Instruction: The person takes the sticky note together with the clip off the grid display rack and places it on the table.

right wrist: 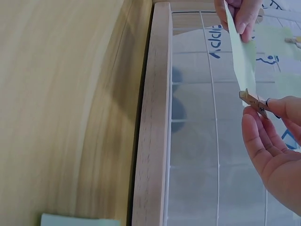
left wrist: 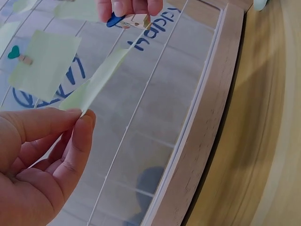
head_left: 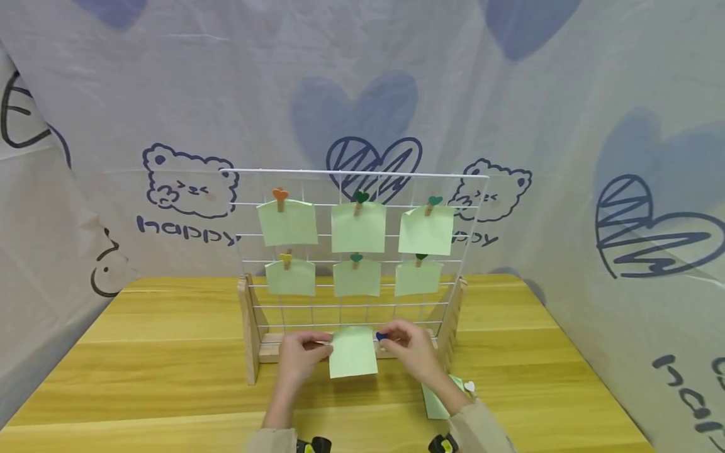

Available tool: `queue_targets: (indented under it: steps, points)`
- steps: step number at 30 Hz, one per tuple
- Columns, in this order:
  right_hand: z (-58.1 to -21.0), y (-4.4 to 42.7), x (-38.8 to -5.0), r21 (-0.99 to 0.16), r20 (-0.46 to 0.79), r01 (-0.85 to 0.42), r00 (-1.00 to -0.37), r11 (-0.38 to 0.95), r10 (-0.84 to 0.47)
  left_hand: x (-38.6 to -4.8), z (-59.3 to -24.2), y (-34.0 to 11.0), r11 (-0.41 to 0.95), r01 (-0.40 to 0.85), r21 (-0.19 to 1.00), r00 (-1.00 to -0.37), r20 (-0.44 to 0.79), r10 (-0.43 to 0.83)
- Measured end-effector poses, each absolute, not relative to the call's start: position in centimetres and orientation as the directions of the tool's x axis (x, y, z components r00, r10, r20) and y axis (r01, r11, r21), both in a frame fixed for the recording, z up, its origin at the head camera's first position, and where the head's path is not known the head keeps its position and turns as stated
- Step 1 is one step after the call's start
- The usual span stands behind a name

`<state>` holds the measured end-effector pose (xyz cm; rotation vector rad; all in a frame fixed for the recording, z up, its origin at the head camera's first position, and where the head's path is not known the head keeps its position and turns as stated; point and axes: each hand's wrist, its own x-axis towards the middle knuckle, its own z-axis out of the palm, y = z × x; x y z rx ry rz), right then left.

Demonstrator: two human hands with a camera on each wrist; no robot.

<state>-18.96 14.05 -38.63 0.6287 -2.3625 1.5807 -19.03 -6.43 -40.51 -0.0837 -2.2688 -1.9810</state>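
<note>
A pale green paper (head_left: 353, 353) hangs before the lower part of the white wire grid (head_left: 362, 306). My left hand (head_left: 303, 357) pinches its left edge between thumb and finger, seen closely in the left wrist view, where the hand (left wrist: 47, 160) holds a corner of the paper (left wrist: 101, 80). My right hand (head_left: 412, 350) pinches a wooden clip with a blue heart (head_left: 381, 336) beside the paper's right edge. In the right wrist view, the clip (right wrist: 254, 103) lies between thumb and fingers of the hand (right wrist: 277, 146), its tip at the paper's edge (right wrist: 243, 63).
Six green papers hang above in two rows, among them one (head_left: 359, 228) under a dark green heart clip (head_left: 361, 198). Wooden supports (head_left: 249, 333) hold the grid on the wooden table (head_left: 170, 352). More green paper (head_left: 435, 402) and a white heart clip (head_left: 470, 387) lie near my right forearm.
</note>
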Motion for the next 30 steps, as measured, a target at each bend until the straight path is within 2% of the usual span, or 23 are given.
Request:
queue_targets:
  steps: [7, 12, 16, 22, 30]
  points:
    - [-40.6, 15.7, -19.8, -0.832, 0.392, -0.445, -0.894, 0.333, -0.215, -18.9, -40.7, -5.3, 0.155, 0.139, 0.978, -0.990, 0.142, -0.005]
    - [-41.8, 16.7, -20.2, -0.834, 0.404, -0.468, -0.879, 0.293, -0.253, -19.0, -41.1, -4.7, 0.170, 0.157, 0.973, -0.988, 0.156, 0.022]
    - [-42.3, 17.3, -20.1, -0.859, 0.371, -0.434, -0.893, 0.273, -0.254, -19.0, -41.4, -4.2, 0.169, 0.157, 0.973, -0.988, 0.154, 0.031]
    - [-42.5, 18.0, -19.7, -0.866, 0.303, -0.367, -0.926, 0.339, -0.227, -19.2, -42.1, -3.4, 0.166, 0.160, 0.973, -0.986, 0.152, 0.063]
    - [-40.4, 18.1, -18.1, -0.840, 0.262, -0.347, -0.932, 0.417, -0.249, -19.2, -42.7, -2.7, 0.164, 0.159, 0.974, -0.986, 0.147, 0.082]
